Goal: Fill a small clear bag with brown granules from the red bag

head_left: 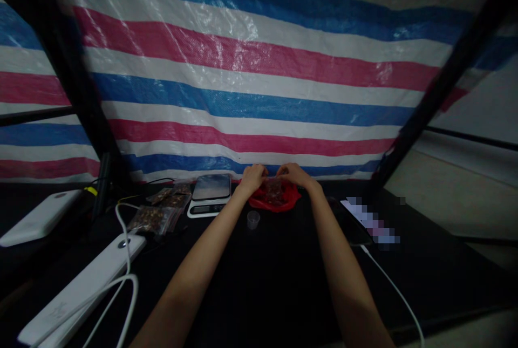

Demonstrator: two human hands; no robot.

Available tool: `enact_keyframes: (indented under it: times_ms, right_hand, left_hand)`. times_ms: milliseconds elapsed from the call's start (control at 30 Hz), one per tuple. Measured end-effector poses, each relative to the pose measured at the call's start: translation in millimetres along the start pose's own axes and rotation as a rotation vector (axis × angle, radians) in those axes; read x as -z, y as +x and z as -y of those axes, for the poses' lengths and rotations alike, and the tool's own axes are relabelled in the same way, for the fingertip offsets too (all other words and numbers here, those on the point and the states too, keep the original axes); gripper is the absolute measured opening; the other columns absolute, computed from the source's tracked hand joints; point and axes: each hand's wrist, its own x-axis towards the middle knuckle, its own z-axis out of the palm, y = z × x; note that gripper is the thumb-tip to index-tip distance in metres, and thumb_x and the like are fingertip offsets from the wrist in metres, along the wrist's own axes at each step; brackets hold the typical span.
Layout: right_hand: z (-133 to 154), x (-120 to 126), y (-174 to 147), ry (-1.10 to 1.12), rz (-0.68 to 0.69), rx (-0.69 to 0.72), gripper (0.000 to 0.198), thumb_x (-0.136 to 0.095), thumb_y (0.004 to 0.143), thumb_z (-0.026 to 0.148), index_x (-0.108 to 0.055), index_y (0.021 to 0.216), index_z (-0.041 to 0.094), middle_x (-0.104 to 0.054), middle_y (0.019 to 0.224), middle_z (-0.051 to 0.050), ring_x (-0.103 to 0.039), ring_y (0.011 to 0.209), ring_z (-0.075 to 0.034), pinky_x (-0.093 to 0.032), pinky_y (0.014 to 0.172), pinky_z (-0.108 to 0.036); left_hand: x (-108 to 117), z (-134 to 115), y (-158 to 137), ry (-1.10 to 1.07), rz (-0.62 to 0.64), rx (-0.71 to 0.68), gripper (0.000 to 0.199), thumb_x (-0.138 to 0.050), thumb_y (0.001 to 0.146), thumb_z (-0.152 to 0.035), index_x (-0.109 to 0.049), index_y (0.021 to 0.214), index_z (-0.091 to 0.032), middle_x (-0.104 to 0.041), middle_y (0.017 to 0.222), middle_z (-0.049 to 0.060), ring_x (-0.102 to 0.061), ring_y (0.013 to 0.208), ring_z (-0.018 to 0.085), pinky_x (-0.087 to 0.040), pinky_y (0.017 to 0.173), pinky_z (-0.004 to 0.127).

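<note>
Both arms reach out to the far side of the black table. My left hand (254, 176) is closed, its fingertips pinched at the upper left of a small clear plastic bag (274, 191) with brown contents. At the bag's upper right my right hand (294, 174) is closed too, fingers bent inward; the exact grip is small and dim. Beneath the clear bag a red plastic bag (292, 196) lies spread and crumpled. A small clear cup (253, 220) stands just in front of it. Left of my left hand sits a white digital scale (211, 191) with a dark top.
Several clear bags of brown bits (151, 219) lie left of the scale. White power banks (81, 291) and looped white cables (133, 294) occupy the left side. A phone (356, 224) with a charging cable (394, 283) lies right. Striped sheeting (251, 89) hangs behind.
</note>
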Motion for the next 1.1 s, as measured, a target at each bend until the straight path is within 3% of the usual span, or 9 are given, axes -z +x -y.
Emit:
enact_keyframes:
  times_ms: [333,500,633,833,1100]
  right_hand:
    - [-1,3,-4,-0.083,-0.003,0.012,0.013,-0.058,0.068,0.012,-0.068,0.076,0.014,-0.067,0.073,-0.004,-0.059,0.067,-0.014,-0.042,0.062,-0.021]
    - [0,6,-7,-0.215,-0.058,-0.03,0.013,-0.058,0.069,0.013,-0.069,0.074,0.016,-0.067,0.071,-0.004,-0.059,0.066,-0.014,-0.041,0.061,-0.021]
    - [-4,7,-6,-0.26,-0.088,-0.035,0.011,-0.059,0.069,0.015,-0.069,0.073,0.016,-0.068,0.073,-0.004,-0.059,0.068,-0.015,-0.04,0.06,-0.021]
    - [-8,8,-4,-0.219,-0.088,-0.006,0.009,-0.061,0.07,0.017,-0.069,0.074,0.017,-0.068,0.073,-0.004,-0.059,0.067,-0.014,-0.04,0.061,-0.021]
    - [-2,13,-6,-0.119,-0.122,0.079,0.008,-0.061,0.071,0.018,-0.068,0.074,0.016,-0.068,0.074,-0.004,-0.06,0.069,-0.014,-0.041,0.061,-0.022]
  left_hand:
    - [4,-1,-2,0.092,-0.07,-0.05,0.017,-0.049,0.079,-0.014,-0.065,0.084,-0.019,-0.066,0.087,0.004,-0.058,0.087,0.019,-0.039,0.08,0.031]
    - [6,2,-3,0.103,-0.02,-0.169,0.018,-0.048,0.081,-0.018,-0.065,0.086,-0.018,-0.065,0.088,0.006,-0.057,0.09,0.019,-0.037,0.082,0.032]
    - [12,4,-3,0.136,-0.022,-0.16,0.018,-0.049,0.082,-0.019,-0.066,0.084,-0.018,-0.065,0.086,0.007,-0.056,0.09,0.02,-0.035,0.084,0.033]
    - [14,3,-3,0.135,-0.07,-0.205,0.022,-0.06,0.076,-0.035,-0.064,0.09,-0.019,-0.065,0.092,0.006,-0.055,0.095,0.022,-0.035,0.082,0.033]
    - [22,-3,-3,0.152,-0.127,-0.165,0.018,-0.049,0.083,-0.025,-0.065,0.086,-0.018,-0.065,0.088,0.007,-0.055,0.092,0.021,-0.033,0.082,0.034]
